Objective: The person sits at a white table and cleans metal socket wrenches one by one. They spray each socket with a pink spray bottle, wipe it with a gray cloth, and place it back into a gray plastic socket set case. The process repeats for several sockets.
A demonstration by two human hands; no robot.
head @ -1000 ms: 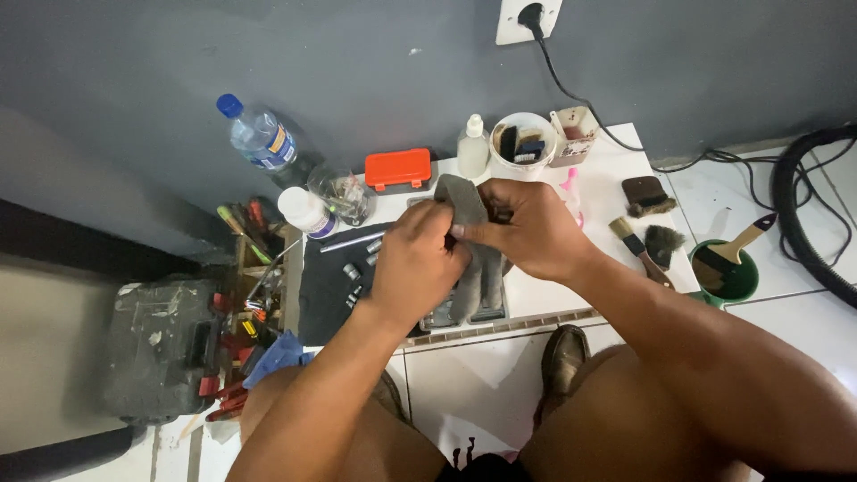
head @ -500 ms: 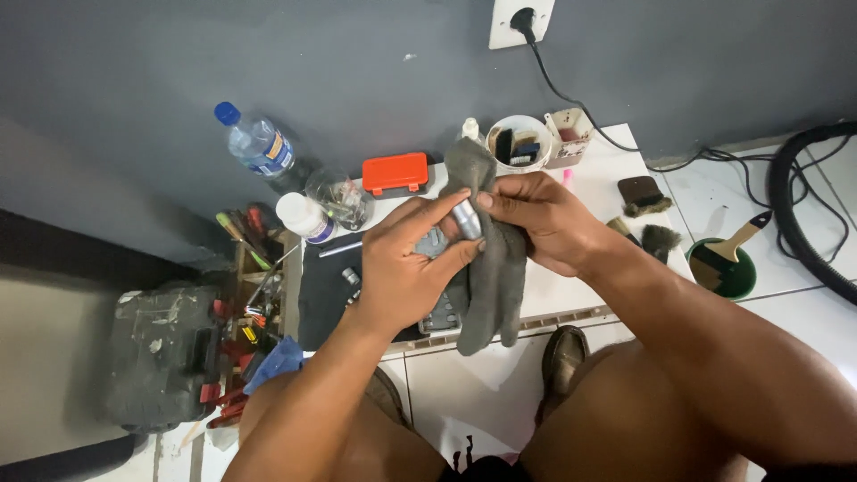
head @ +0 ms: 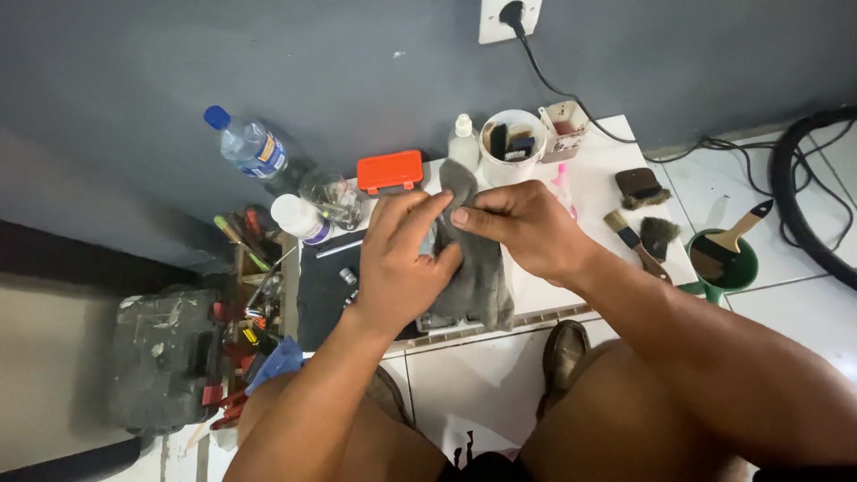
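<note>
Behind the grey cloth [head: 478, 277] in both hands' clenched grip: orange box [head: 389, 170], white cup [head: 512, 147], dropper bottle [head: 461, 143].

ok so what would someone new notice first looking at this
Both hands meet at the centre: the left hand and the right hand hold a grey cloth over a small white table. Behind it an orange box stands out, and a water bottle lies by the dark wall.
</note>
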